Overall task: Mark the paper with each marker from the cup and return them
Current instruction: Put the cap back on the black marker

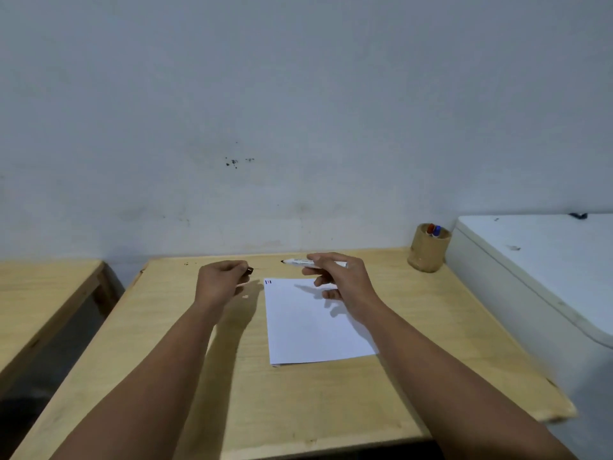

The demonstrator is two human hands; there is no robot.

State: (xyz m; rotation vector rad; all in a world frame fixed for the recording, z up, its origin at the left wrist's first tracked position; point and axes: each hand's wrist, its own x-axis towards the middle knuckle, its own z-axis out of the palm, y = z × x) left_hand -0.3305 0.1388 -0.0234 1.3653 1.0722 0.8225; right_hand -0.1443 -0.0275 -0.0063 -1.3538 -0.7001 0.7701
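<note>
Your right hand (335, 277) grips the uncapped marker (300, 262) above the paper's (311, 327) top edge, black tip pointing left. Your left hand (220, 280), mid-frame, pinches the black cap (249, 270) in closed fingers. Small marks sit at the paper's upper-left corner. The cup (428, 250), right of centre, holds two markers.

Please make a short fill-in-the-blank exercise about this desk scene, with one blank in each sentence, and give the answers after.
1. The right hand holds an uncapped marker whose tip is ____ in colour.
2. The left hand holds the marker's ____.
3. The cup holds a red marker and a ____ one.
4. The small marks sit at the paper's top ____ corner.

Answers: black; cap; blue; left
</note>
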